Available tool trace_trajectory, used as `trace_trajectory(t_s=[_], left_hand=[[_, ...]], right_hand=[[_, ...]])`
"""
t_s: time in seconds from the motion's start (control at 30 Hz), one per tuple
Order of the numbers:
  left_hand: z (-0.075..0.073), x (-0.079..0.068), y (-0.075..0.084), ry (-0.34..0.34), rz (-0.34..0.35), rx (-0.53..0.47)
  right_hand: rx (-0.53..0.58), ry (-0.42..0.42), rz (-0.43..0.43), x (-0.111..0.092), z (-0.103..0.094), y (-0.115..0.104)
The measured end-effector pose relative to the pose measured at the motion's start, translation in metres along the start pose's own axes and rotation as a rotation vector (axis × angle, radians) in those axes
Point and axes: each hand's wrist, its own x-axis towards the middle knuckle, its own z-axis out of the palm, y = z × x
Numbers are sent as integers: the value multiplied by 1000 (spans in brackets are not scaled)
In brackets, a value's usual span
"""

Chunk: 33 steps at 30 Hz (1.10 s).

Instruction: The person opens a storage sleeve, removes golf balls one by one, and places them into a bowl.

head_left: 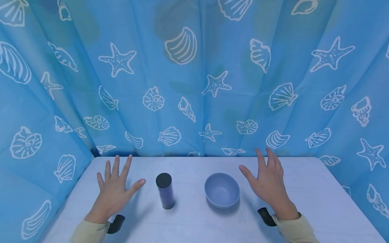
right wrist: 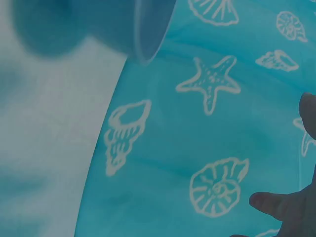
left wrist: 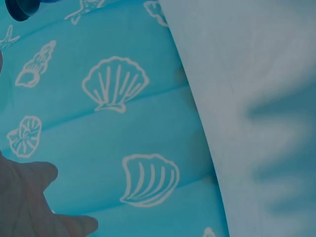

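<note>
My left hand [head_left: 113,194] hovers over the left part of the table, fingers spread and holding nothing. Just right of it a cylindrical container [head_left: 166,194] with a black lid and a bluish-purple body stands upright. A round, light blue-purple bowl [head_left: 222,190] sits to the right of the container, its inside bare. Beyond the bowl, on the right, my right hand [head_left: 268,180] is raised with thumb and fingers apart, holding nothing. The right wrist view catches the bowl's side [right wrist: 148,29] at the top, and the left wrist view the container's dark lid [left wrist: 22,7] in a corner.
Both objects stand on a table with a white cloth [head_left: 194,226]. A blue curtain [head_left: 182,77] printed with white shells and starfish closes off the back and both sides. Black bands [head_left: 116,224] are worn at the wrists.
</note>
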Motion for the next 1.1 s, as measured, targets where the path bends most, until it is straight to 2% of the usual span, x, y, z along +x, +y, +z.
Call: trace_trajectory(t_s=[0.2,0.67,0.87,1.1], left_hand=[[5,-2,6,11,-10,-44],[18,-6,17,-41,-96,-127],[23,-9,22,-34,-94,-156],[32,-11,25,-63,-93,-213]], right_hand=[[44,-13,4,1,6,-17],[107,-50,21,2,27,-51],[143,-94,43,0,36,-69],[195,-103,35,-2,49,-89]])
